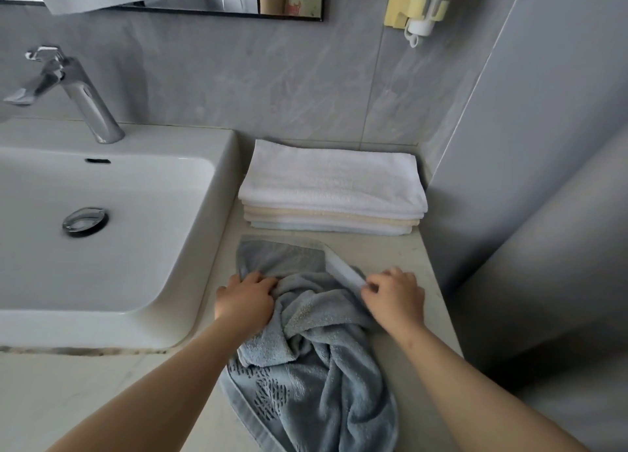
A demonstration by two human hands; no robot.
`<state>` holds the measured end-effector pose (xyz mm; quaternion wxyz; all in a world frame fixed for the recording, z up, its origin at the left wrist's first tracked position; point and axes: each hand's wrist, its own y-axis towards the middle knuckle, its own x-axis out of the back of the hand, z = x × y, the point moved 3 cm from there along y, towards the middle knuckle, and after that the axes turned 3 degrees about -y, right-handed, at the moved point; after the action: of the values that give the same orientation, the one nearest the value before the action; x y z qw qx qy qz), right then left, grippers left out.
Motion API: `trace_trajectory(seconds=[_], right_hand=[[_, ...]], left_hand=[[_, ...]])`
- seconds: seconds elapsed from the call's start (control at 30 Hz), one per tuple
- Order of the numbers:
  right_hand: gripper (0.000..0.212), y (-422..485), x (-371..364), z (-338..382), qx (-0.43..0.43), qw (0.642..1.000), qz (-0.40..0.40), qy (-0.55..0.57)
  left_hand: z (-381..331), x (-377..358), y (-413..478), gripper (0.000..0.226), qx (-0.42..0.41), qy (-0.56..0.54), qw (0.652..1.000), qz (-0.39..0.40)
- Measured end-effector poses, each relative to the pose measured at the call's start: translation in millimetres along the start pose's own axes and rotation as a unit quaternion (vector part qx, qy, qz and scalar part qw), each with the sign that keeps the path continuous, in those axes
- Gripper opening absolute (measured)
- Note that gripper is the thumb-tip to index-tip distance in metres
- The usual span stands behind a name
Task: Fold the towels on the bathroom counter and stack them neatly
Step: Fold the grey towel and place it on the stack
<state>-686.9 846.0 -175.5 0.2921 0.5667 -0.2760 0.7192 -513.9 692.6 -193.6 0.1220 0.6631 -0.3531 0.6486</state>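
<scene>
A crumpled grey-blue towel [312,360] lies on the counter [401,258] in front of me, its near end hanging over the front edge and its far end partly spread flat. My left hand [246,300] grips a bunch of the towel on its left side. My right hand [396,295] pinches the towel's pale border strip on the right. Behind it, against the wall, stands a neat stack of folded towels [334,188], white on top with cream and pale blue layers below.
A white sink basin [112,193] with a chrome tap [78,91] takes up the left. A grey tiled wall closes the counter on the right. A mirror and a wall-mounted hair dryer [424,6] hang above.
</scene>
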Motion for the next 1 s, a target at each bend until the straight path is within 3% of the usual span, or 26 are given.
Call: trace_trajectory(seconds=[0.07, 0.17, 0.27, 0.33, 0.43, 0.53, 0.63, 0.73, 0.8, 0.9, 1.0], right_hand=[[0.024, 5.6, 14.6, -0.7, -0.019, 0.995, -0.087, 0.043], [0.018, 19.6, 26.2, -2.5, -0.082, 0.961, -0.105, 0.242], [0.050, 23.9, 27.8, 0.9, -0.091, 0.920, -0.076, 0.372], [0.062, 15.8, 22.3, 7.0, -0.060, 0.915, -0.049, 0.397], [0.055, -6.7, 6.6, 8.4, -0.024, 0.943, -0.048, 0.328], [0.025, -35.7, -9.7, 7.0, 0.005, 0.967, -0.060, 0.248], [0.008, -62.1, -20.7, 8.1, 0.062, 0.973, -0.093, 0.203], [0.015, -81.3, -28.0, 9.9, 0.112, 0.968, -0.143, 0.176], [0.007, -94.8, -27.0, 13.5, 0.155, 0.956, -0.201, 0.145], [0.010, -115.8, -26.3, 24.7, 0.236, 0.930, -0.242, 0.143], [0.013, -138.4, -38.9, 40.1, 0.296, 0.927, -0.188, 0.131]], left_hand=[[1.8, 0.0, 0.3, 0.046, 0.002, -0.004, 1.000, 0.002], [6.8, -1.0, 4.2, 0.046, 0.006, -0.023, 1.000, 0.008], [11.1, -3.4, 8.4, 0.047, 0.011, -0.089, 0.996, 0.001], [14.2, -5.5, 7.4, 0.048, 0.006, -0.176, 0.984, -0.034], [20.6, -9.3, -5.1, 0.049, 0.011, -0.281, 0.954, -0.109], [24.3, -15.2, -27.0, 0.047, 0.032, -0.309, 0.938, -0.157], [25.0, -22.4, -49.0, 0.044, 0.049, -0.326, 0.926, -0.186], [27.0, -31.6, -69.9, 0.035, 0.086, -0.324, 0.915, -0.222], [29.2, -38.9, -86.8, 0.025, 0.115, -0.305, 0.912, -0.249], [28.1, -49.2, -110.0, 0.026, 0.053, -0.265, 0.927, -0.260], [27.3, -62.0, -126.7, 0.038, -0.043, -0.193, 0.958, -0.208]])
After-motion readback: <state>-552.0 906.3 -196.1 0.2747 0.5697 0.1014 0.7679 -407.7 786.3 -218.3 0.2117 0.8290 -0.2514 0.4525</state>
